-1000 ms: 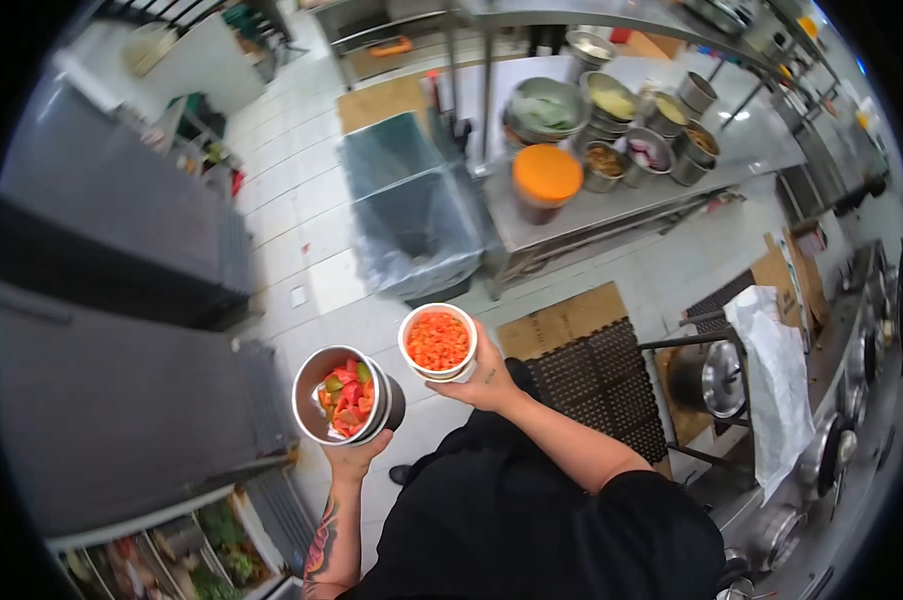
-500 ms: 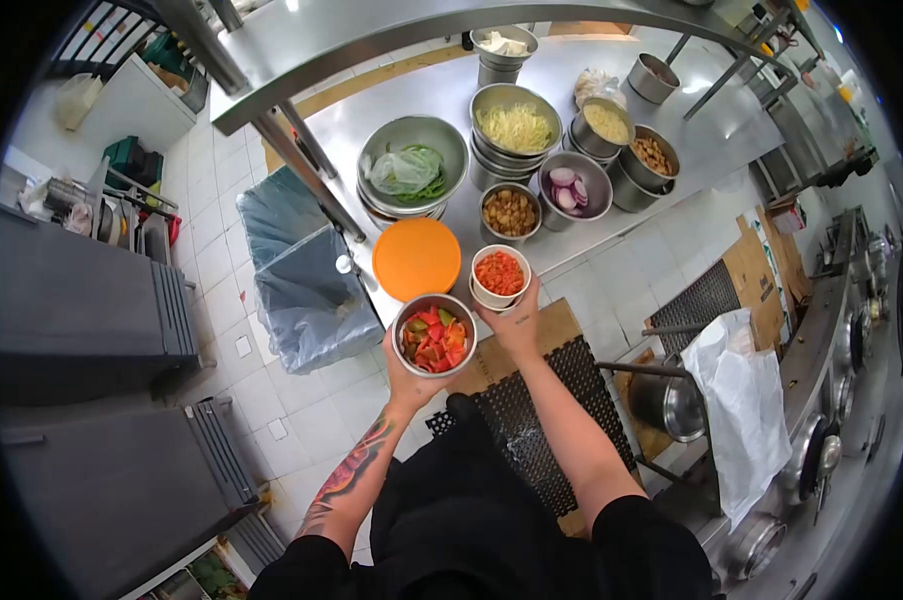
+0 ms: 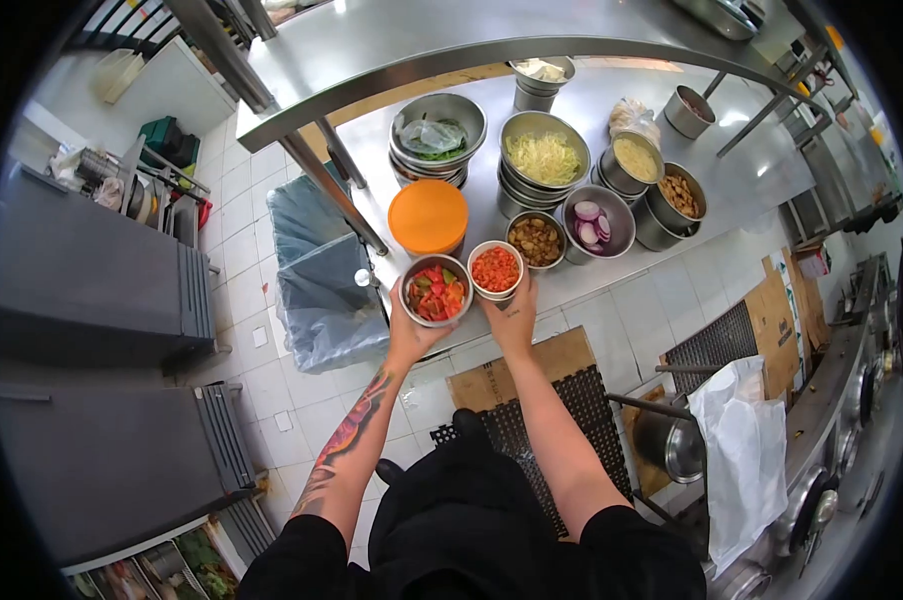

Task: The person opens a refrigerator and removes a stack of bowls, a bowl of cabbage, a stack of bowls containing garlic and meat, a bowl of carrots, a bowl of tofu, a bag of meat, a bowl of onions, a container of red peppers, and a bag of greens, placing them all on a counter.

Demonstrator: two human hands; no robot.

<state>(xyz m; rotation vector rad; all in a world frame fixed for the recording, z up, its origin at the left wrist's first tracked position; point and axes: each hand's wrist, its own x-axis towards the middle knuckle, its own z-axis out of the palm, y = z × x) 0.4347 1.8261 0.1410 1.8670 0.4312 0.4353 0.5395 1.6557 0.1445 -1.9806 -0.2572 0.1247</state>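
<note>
A round metal container of chopped red and green peppers (image 3: 436, 290) is in my left hand (image 3: 412, 338), fingers wrapped round its near side. My right hand (image 3: 515, 318) is closed round a white tub of finely diced red pieces (image 3: 496, 268). The two containers are side by side at the counter's near edge; whether they rest on it is hard to tell. Just behind the peppers stands a tub with an orange lid (image 3: 429, 216). A metal container of brown chunks (image 3: 536, 240) sits right of the white tub.
On the steel counter (image 3: 712, 165) stand stacked bowls with greens under plastic (image 3: 437, 138), shredded pale vegetable (image 3: 542, 157) and sliced red onion (image 3: 594, 226). A steel shelf (image 3: 452, 65) crosses above. Lined bins (image 3: 322, 310) stand left; a black mat (image 3: 547, 430) covers floor.
Both hands have moved forward over the counter with their containers, which are now closer together. The orange-lidded tub and the greens stack sit farther back. The camera view has shifted.
</note>
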